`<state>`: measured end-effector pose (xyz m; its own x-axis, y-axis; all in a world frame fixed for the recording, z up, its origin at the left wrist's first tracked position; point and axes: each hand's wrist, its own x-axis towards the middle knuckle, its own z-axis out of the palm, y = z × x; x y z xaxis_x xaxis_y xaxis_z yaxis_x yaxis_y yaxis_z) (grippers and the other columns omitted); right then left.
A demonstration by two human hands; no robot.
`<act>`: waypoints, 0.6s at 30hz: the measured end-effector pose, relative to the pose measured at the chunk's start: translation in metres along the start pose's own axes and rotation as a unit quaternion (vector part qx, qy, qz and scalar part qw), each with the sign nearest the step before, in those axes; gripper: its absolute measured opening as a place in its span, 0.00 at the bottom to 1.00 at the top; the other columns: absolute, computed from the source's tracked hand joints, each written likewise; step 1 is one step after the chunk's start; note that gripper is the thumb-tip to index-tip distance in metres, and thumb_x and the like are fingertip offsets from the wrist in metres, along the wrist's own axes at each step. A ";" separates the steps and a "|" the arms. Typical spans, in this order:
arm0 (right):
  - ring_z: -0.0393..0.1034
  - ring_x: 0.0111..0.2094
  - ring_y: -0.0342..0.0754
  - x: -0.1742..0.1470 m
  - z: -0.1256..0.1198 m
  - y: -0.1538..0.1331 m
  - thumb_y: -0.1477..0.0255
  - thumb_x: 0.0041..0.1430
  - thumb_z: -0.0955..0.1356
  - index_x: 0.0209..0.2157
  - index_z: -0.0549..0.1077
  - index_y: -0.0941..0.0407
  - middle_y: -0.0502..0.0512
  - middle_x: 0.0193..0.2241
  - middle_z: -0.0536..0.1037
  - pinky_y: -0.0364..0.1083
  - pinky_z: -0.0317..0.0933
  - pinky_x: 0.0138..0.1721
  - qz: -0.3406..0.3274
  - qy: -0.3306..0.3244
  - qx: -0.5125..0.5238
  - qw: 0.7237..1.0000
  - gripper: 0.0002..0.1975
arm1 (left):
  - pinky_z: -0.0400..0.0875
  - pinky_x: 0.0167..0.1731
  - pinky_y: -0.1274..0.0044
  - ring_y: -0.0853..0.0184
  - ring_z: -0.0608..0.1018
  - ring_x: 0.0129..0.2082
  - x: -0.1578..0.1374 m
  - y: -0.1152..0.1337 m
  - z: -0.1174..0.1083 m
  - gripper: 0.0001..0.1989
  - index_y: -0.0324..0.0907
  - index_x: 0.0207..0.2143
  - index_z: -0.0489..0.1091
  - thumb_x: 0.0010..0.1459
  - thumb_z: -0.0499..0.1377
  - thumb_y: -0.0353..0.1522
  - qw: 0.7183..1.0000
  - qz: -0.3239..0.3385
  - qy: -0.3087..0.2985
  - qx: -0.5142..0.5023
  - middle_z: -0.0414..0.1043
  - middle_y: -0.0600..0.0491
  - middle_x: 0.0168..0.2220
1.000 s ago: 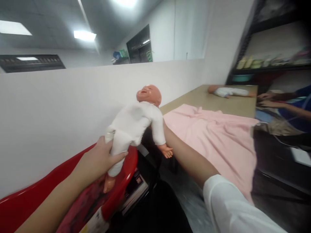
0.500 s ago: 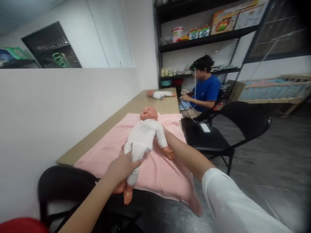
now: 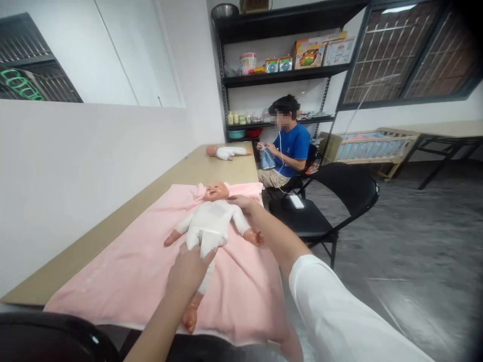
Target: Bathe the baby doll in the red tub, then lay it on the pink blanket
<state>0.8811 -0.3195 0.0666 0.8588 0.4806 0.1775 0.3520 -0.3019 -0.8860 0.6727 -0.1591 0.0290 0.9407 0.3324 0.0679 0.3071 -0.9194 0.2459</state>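
Observation:
A baby doll (image 3: pixel 211 218) with a white cloth body lies face up on a pink blanket (image 3: pixel 124 261), its head toward the far side and its arms spread. My left hand (image 3: pixel 188 269) is wrapped over the doll's upper legs, thumb on one side and fingers on the other. Beside the doll's neck and shoulder is my right hand (image 3: pixel 241 202), with its fingers stretched out; the fingertips reach the shoulder and are partly hard to see. One lower leg of the doll sticks out past my left hand; the other is hidden.
The blanket covers the near part of a tan table (image 3: pixel 188 168) along a white wall. A second doll (image 3: pixel 228 152) lies at the far end. A person in a blue shirt (image 3: pixel 294 146) sits there holding blue cloth. A black chair (image 3: pixel 339 196) stands at right, a black shelf (image 3: pixel 283 75) behind.
The doll has come down flat onto the blanket, and both its arms now show. My right hand has emerged from behind its shoulder. My left hand stays on the legs. The view has shifted right.

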 end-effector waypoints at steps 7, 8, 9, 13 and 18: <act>0.61 0.57 0.55 -0.026 0.011 0.018 0.72 0.63 0.61 0.54 0.65 0.68 0.72 0.57 0.65 0.53 0.52 0.61 0.021 0.026 -0.125 0.992 0.20 | 0.68 0.52 0.60 0.54 0.68 0.56 -0.110 -0.022 0.017 0.16 0.43 0.52 0.64 0.64 0.51 0.37 0.967 0.091 0.226 -0.070 0.59 0.42 0.59; 0.60 0.58 0.56 -0.044 0.014 0.019 0.71 0.61 0.63 0.54 0.65 0.66 0.71 0.58 0.65 0.54 0.52 0.61 -0.036 0.044 -0.155 0.986 0.21 | 0.68 0.53 0.61 0.55 0.66 0.58 -0.140 -0.031 0.029 0.17 0.43 0.54 0.62 0.63 0.53 0.33 0.952 0.096 0.279 -0.086 0.59 0.42 0.59; 0.61 0.58 0.56 -0.066 0.017 0.020 0.70 0.60 0.65 0.53 0.67 0.64 0.69 0.56 0.67 0.56 0.52 0.61 -0.087 0.059 -0.170 0.980 0.21 | 0.67 0.55 0.62 0.56 0.65 0.59 -0.172 -0.040 0.045 0.21 0.42 0.56 0.59 0.61 0.55 0.29 0.937 0.091 0.323 -0.098 0.58 0.42 0.60; 0.67 0.53 0.53 -0.177 0.032 0.007 0.67 0.61 0.65 0.51 0.69 0.53 0.59 0.52 0.71 0.54 0.62 0.55 -0.236 0.059 -0.158 0.957 0.17 | 0.70 0.54 0.65 0.61 0.66 0.59 -0.296 -0.078 0.135 0.21 0.43 0.56 0.57 0.61 0.54 0.26 0.943 -0.066 0.311 -0.097 0.59 0.44 0.58; 0.73 0.44 0.46 -0.316 0.090 -0.025 0.80 0.56 0.63 0.45 0.71 0.53 0.55 0.41 0.77 0.43 0.69 0.43 -0.447 -0.122 -0.067 0.884 0.16 | 0.65 0.59 0.62 0.58 0.62 0.62 -0.369 -0.153 0.209 0.22 0.36 0.60 0.55 0.64 0.49 0.30 0.939 -0.289 0.178 -0.054 0.55 0.40 0.61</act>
<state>0.5678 -0.3894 -0.0060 0.1151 0.7349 0.6683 0.9044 0.2007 -0.3765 0.3091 -0.1847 -0.2363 0.5077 0.8363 0.2071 0.7167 -0.5433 0.4373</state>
